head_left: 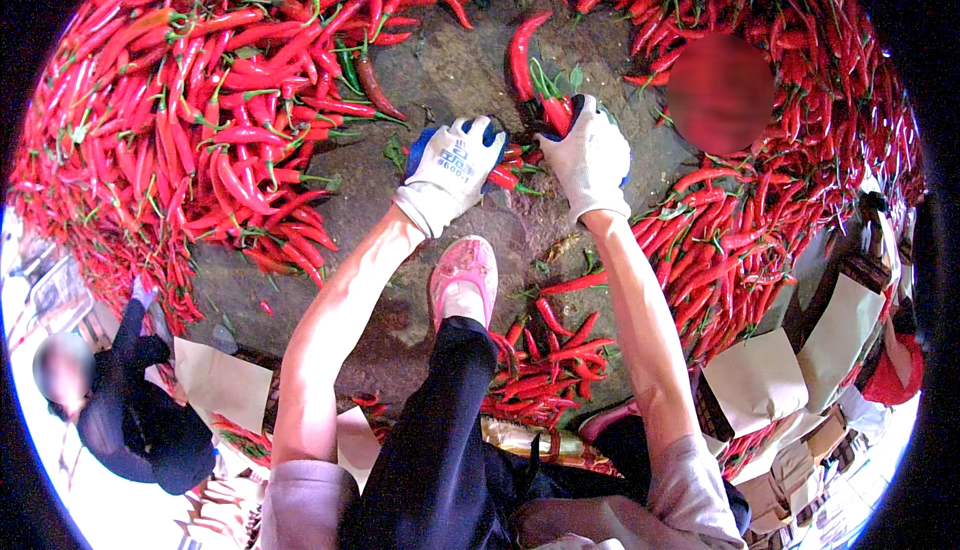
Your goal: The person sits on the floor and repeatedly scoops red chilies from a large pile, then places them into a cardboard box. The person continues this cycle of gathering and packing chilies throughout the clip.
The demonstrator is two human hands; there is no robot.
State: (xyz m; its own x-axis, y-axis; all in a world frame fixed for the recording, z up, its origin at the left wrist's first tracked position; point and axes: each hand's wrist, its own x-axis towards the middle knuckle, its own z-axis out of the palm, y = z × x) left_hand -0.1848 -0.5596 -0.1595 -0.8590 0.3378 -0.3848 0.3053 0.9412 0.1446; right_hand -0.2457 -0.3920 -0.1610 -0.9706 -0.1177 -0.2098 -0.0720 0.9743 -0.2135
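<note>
My left hand (450, 167), in a white knit glove with a blue palm, is curled palm-down over a few red chili peppers (504, 177). Their green stems stick out to its right. My right hand (592, 160), gloved the same way, grips red chili peppers (556, 113) with the stems pointing away from me. Just beyond it, a single curved red chili (519, 55) lies on the brown ground sheet (465, 62). The undersides of both hands are hidden, so how many peppers each holds does not show.
Large heaps of red chilies (217, 100) surround the sheet on the left, far side and right (735, 250). A small pile (555, 362) lies beside my pink shoe (465, 272). Cardboard boxes (754, 381) stand lower right; a person in dark clothes (142, 415) crouches lower left.
</note>
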